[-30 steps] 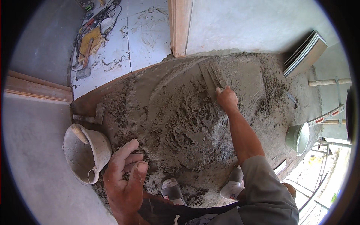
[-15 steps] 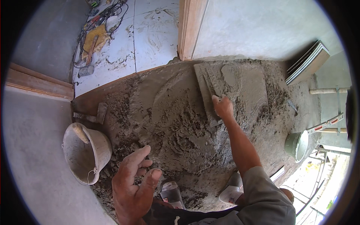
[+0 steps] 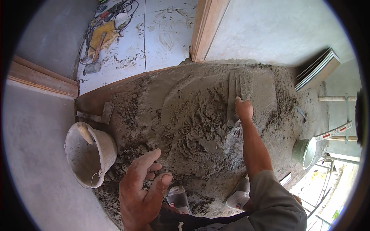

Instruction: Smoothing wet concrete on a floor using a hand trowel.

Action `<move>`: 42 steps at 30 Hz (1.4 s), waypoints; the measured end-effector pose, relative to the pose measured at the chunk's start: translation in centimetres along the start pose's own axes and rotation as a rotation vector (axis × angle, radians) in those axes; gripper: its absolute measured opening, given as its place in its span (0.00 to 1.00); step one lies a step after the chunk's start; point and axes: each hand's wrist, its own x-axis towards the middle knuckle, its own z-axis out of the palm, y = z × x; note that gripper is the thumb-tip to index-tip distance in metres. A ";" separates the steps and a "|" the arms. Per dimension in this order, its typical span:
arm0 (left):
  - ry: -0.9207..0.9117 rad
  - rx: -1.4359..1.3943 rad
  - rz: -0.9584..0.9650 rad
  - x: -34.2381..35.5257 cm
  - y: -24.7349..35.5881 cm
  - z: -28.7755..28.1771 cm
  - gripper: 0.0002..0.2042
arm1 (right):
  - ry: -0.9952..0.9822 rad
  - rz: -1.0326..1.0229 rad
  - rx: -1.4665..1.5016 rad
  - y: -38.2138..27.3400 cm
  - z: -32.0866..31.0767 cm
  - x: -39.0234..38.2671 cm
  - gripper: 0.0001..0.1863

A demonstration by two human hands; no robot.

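Note:
My right hand (image 3: 244, 109) grips the handle of a long plastering float (image 3: 232, 98), its blade coated in grey mortar and lying on the wet mortar bed (image 3: 192, 111). To the right of the float the mortar is fairly smooth; left and nearer, it is rough and lumpy. My left hand (image 3: 143, 188) hangs in the air over the near left of the bed, empty, thumb and forefinger apart and the other fingers curled. Close by on the left stands a mortar-stained bucket (image 3: 110, 152) with a wooden-handled tool in it.
A mallet (image 3: 101, 114) lies behind the bucket. Beyond the doorway, a hammer (image 3: 93, 68) and cables rest on white tiles (image 3: 165, 34). Stacked tiles (image 3: 318, 71) lean at the far right wall. A green bucket (image 3: 304, 151) and a spirit level (image 3: 335, 131) are at right.
My right hand has moved the float to the right across the mortar, and its blade looks narrower, tilted more on edge. My left hand keeps its pose; the whole view has shifted slightly.

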 end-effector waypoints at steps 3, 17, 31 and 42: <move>-0.037 -0.026 -0.013 0.6 -0.5 0.5 0.29 | 0.059 -0.222 -0.131 -0.3 0.7 -3.7 0.31; -0.027 -0.068 -0.011 -0.6 -0.4 -0.8 0.30 | -0.654 -0.218 0.483 -18.7 9.8 -8.0 0.34; -0.109 -0.042 0.030 0.1 -1.1 -1.4 0.29 | -0.518 -0.105 0.569 -17.4 9.8 -9.7 0.37; -0.150 -0.061 0.040 0.5 -1.1 -1.2 0.29 | -0.248 0.015 0.647 -6.5 5.3 -8.9 0.36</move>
